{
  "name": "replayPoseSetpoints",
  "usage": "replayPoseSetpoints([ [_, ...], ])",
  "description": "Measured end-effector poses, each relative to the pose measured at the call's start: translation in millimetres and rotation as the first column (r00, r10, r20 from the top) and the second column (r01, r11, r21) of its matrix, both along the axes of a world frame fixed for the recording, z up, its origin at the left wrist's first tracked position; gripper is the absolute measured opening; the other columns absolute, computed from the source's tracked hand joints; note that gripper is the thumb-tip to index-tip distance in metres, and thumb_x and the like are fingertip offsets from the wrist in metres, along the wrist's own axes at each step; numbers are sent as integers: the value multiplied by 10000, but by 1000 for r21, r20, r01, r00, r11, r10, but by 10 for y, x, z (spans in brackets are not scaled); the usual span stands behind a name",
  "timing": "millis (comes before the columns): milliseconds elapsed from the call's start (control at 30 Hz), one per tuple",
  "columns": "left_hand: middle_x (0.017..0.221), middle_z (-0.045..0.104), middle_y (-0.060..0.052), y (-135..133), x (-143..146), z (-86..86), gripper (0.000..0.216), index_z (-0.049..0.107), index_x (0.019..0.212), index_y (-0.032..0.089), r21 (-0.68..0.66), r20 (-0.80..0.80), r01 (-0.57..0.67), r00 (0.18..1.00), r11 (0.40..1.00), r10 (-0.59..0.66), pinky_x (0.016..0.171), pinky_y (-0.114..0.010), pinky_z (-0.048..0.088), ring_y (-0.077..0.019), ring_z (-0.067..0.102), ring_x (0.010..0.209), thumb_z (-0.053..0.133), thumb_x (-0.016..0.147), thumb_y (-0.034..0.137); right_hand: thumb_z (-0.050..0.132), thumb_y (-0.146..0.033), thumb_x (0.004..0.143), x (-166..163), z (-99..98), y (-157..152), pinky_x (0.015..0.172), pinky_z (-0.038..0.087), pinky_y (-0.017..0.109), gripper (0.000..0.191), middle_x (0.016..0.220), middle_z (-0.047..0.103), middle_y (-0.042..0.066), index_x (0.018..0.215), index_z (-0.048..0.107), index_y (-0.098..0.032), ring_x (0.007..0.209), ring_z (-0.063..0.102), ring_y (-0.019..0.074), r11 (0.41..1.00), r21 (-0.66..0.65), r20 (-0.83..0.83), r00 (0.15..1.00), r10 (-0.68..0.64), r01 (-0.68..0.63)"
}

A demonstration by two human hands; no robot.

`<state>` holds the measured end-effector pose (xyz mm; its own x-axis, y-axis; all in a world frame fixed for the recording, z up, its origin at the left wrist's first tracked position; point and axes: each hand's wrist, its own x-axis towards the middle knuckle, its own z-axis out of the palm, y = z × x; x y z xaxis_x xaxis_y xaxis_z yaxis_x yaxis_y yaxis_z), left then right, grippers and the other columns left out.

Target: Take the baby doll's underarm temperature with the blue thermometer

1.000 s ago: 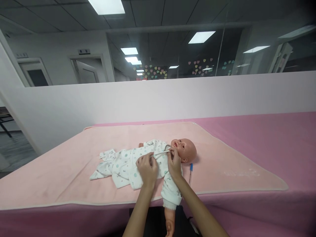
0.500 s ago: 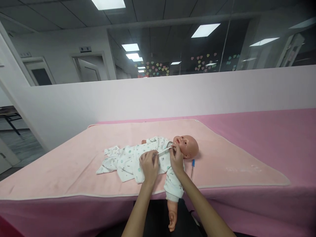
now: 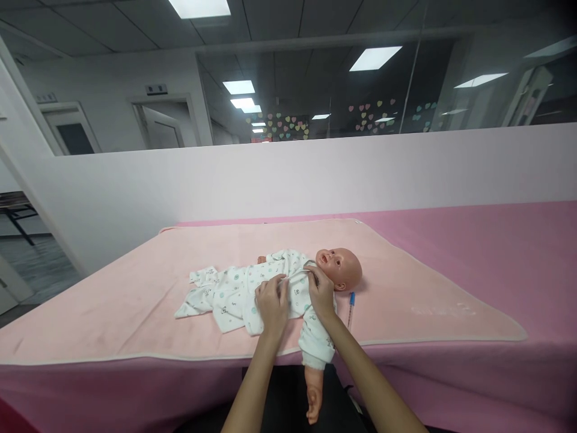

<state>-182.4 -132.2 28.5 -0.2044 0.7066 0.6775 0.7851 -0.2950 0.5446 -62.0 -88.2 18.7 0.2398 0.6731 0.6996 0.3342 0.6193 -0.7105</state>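
Note:
A baby doll (image 3: 345,267) lies on its back with its head to the right. It wears white baby clothes (image 3: 237,288) printed with small green and dark figures. My left hand (image 3: 273,300) pinches the front edge of the top at the doll's belly. Near the neck, my right hand (image 3: 321,291) pinches the same edge, and the strip of fabric between my hands is drawn fairly straight. One doll arm (image 3: 314,385) hangs over the table's front edge between my forearms. Both sets of fingertips are partly hidden.
Under the doll a peach blanket (image 3: 135,300) covers part of the pink tablecloth (image 3: 496,258). A blue-capped pen (image 3: 351,307) lies just right of my right wrist. Behind the table stands a low white wall (image 3: 288,180) with glass above.
The fabric edge between my hands has been lowered a little toward the doll's chest. Both hands keep their pinch, almost in the same place.

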Motion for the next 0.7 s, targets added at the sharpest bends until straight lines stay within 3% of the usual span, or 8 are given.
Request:
replayPoseSetpoints([
  [133, 950, 638, -22, -16, 4, 9, 280, 569, 1057, 243, 14, -54, 9, 999, 1000, -8, 830, -353, 341, -194, 533, 891, 478, 830, 379, 402, -229, 803, -1, 22, -27, 766, 446, 286, 247, 881, 669, 62, 872, 632, -172, 853, 598, 186, 1000, -14, -7, 1000, 4, -4],
  [400, 906, 614, -9, -30, 17, 28, 167, 594, 906, 239, 26, -47, 4, 999, 1000, -2, 826, -336, 326, -176, 523, 887, 460, 847, 319, 400, -228, 794, -4, 39, -45, 713, 435, 263, 232, 834, 663, 52, 843, 619, -171, 780, 593, 174, 999, -37, -12, 1000, -1, 0],
  [700, 850, 604, -7, -11, 10, 9, 184, 613, 833, 241, 41, -24, -19, 1000, 999, 20, 825, -334, 318, -170, 526, 850, 432, 824, 207, 409, -236, 781, -7, 85, -92, 695, 429, 253, 223, 815, 660, 42, 822, 620, -177, 767, 585, 171, 999, -42, -17, 1000, 16, -17],
])
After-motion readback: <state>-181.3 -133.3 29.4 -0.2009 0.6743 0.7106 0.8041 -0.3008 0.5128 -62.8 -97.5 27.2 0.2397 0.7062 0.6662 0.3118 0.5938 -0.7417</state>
